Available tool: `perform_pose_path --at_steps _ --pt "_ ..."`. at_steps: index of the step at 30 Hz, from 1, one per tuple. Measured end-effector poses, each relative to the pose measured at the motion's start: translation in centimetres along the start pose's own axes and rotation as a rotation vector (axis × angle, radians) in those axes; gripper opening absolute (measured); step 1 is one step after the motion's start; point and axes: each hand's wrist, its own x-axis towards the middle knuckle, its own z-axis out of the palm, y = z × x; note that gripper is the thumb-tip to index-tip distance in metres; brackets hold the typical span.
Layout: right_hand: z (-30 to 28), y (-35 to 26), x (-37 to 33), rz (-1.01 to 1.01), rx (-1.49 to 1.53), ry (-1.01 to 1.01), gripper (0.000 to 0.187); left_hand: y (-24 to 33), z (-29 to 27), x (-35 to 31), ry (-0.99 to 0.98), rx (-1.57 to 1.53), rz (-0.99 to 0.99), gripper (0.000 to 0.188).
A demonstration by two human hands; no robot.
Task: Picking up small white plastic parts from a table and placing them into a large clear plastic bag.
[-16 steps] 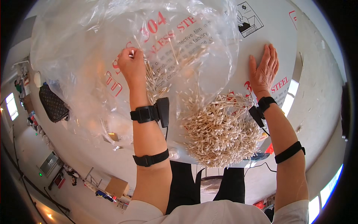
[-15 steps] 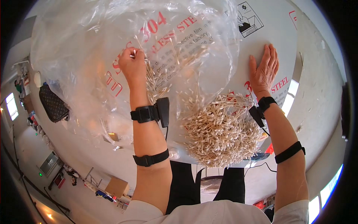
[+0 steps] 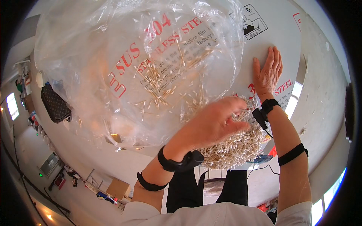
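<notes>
A dense heap of cotton swabs [image 3: 233,150] lies near the table's front edge, to the right of the plastic bag. My left hand [image 3: 215,122] is over this heap, smeared by motion, with its thumb and fingers apart. Whether a swab is between its fingers is too blurred to make out. My right hand [image 3: 267,73] rests flat on the table, fingers stretched out and holding nothing. A large clear plastic bag [image 3: 94,49] spreads over the left part of the table. Inside it, loose swabs [image 3: 154,81] lie scattered.
The tabletop [image 3: 271,41] is covered in grey film with red and black print. A brown patterned bag [image 3: 54,105] is beyond the left side. On the floor at lower left stands a cardboard box [image 3: 117,187].
My left hand has moved from the swabs at the plastic bag, rightward and nearer to me, over the heap, and its fingers have come apart. My right hand has stayed in place.
</notes>
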Motion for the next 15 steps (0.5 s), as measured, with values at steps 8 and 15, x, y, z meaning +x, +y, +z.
perform_pose_path --at_steps 8,15 --pt "-0.2 -0.3 0.1 -0.003 0.01 0.019 0.063 -3.5 -7.7 4.4 0.697 0.68 -0.137 0.022" --pt "0.2 0.0 0.0 -0.03 0.024 0.026 0.063 -5.2 -7.0 5.6 0.706 0.713 -0.14 0.015"
